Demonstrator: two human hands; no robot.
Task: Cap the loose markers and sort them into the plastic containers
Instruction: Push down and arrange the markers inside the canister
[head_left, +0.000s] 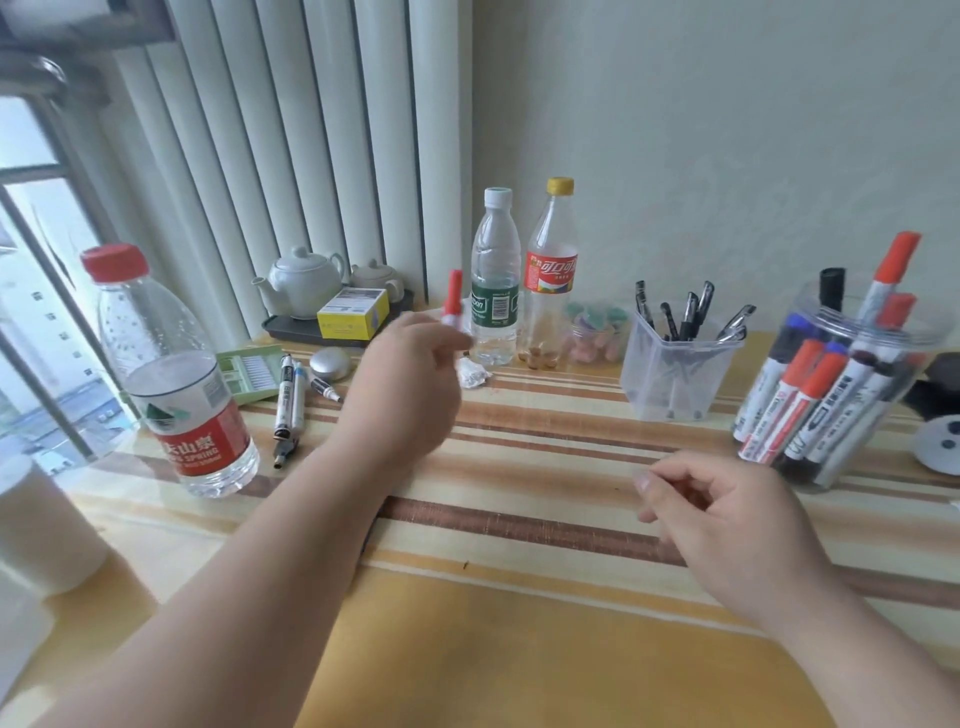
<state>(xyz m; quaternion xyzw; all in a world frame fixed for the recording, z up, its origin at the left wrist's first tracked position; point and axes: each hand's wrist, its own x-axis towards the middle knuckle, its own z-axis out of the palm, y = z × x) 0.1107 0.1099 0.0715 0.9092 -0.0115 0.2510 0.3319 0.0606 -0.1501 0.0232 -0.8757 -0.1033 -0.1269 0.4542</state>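
My left hand (410, 374) is raised over the striped table and pinches a red-capped marker (454, 299) upright, its lower body hidden behind my fingers. My right hand (727, 512) hovers low at the right with fingers loosely curled and nothing in it. A round clear container (883, 332) at the far right holds several red, blue and black markers. A square clear container (675, 384) beside it holds several black pens. Loose markers (288, 395) lie on the table at the left, with a small dark cap or pen piece (327, 389) near them.
A large water bottle (171, 374) stands at the left. Two bottles (496, 280) (550, 275) stand at the back, next to a small jar (595, 335). A teapot tray (332, 330), yellow box (353, 312), green case (247, 371), silver disc (330, 364) and crumpled wrapper (470, 371) lie nearby.
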